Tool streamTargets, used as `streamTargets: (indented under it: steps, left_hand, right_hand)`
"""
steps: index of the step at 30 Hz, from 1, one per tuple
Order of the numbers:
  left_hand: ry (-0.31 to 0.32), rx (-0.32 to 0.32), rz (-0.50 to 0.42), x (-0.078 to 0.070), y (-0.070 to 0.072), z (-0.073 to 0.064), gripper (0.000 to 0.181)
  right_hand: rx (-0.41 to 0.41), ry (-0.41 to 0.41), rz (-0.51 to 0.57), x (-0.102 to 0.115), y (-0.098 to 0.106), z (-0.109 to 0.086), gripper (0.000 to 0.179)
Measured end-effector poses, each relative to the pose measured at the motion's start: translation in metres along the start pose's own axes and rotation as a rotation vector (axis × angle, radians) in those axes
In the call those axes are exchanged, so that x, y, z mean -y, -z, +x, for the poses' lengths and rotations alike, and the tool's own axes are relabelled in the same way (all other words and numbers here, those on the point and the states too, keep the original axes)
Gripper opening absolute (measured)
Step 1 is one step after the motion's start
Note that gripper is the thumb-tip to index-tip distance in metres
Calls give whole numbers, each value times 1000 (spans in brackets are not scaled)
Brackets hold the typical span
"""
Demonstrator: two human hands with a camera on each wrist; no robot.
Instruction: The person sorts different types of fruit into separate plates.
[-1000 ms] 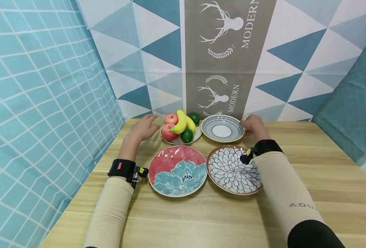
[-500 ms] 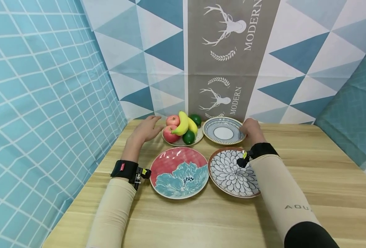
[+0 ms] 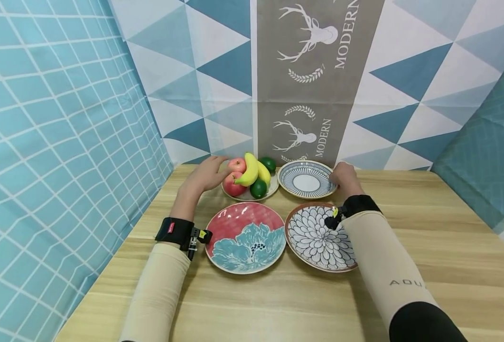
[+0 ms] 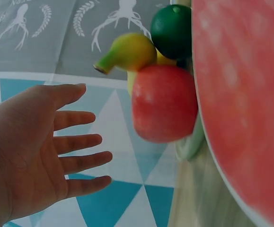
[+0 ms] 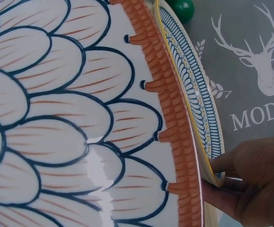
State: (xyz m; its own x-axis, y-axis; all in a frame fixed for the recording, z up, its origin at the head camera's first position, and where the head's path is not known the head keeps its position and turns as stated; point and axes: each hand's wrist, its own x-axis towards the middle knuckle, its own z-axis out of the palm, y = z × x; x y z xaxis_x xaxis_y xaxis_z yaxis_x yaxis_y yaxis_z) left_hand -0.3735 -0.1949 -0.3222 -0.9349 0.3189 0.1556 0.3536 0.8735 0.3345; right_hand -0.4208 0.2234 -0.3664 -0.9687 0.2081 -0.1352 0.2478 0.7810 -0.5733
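My left hand (image 3: 207, 175) reaches beside the apples (image 3: 234, 184) at the left of a fruit plate (image 3: 274, 188). In the left wrist view its fingers are spread and straight, apart from the red apple (image 4: 165, 104). Bananas (image 3: 247, 171) and green fruits (image 3: 258, 188) share that plate. My right hand (image 3: 344, 177) pinches the right rim of a blue-and-white striped plate (image 3: 306, 183). The right wrist view has the thumb over this rim and fingers beneath it; a brown-rimmed petal plate (image 5: 70, 127) covers much of that view.
In front stand a red plate with a blue flower (image 3: 245, 237) and the brown-rimmed petal plate, side by side and very close. A patterned cloth wall (image 3: 218, 76) rises behind the wooden table (image 3: 260, 308). Blue checked cloth (image 3: 64, 142) borders the left side.
My left hand has moved right, closer to the apples. The right hand has come in slightly from the right onto the striped plate's rim. The plates keep their places.
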Motion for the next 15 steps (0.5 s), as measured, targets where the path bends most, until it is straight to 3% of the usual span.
streamTargets:
  steps: [10, 15]
  left_hand:
    - [-54, 38, -15, -36, 6, 26, 55]
    - [-29, 44, -11, -47, 5, 40, 53]
  right_hand:
    - [4, 9, -31, -3, 0, 4, 14]
    - [5, 16, -3, -4, 1, 3, 15]
